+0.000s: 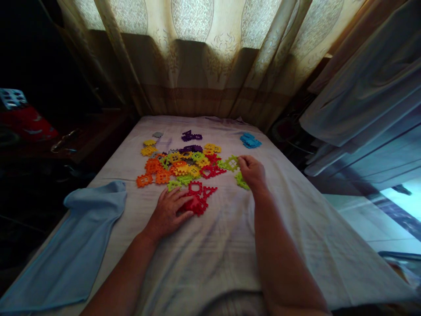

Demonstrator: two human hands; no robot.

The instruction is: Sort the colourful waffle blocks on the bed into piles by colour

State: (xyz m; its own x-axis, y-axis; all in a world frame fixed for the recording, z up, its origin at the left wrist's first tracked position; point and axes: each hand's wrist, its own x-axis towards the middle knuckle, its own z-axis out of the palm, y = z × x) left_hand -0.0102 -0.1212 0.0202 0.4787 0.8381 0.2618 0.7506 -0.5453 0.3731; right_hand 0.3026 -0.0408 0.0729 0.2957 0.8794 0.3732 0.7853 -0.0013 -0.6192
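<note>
My right hand (253,172) pinches the edge of a lime-green square building tile (232,163) with notched sides and a windowed middle. Beneath that hand lie more green tiles (241,181), partly covered by it. My left hand (169,210) rests flat with fingers spread, its fingertips touching a cluster of red tiles (199,205). Between and beyond my hands spreads a mixed heap: orange tiles (162,177), yellow tiles (194,171) and a red group (213,169) among them. Some dark purple tiles (190,149) sit at the heap's back.
A blue pile of tiles (250,140) stands at the back right, a purple group (191,136) at the back middle, a grey tile (158,134) at the back left. A light blue cloth (82,237) lies on the left of the sheet-covered table (296,245). Curtains (197,70) hang behind.
</note>
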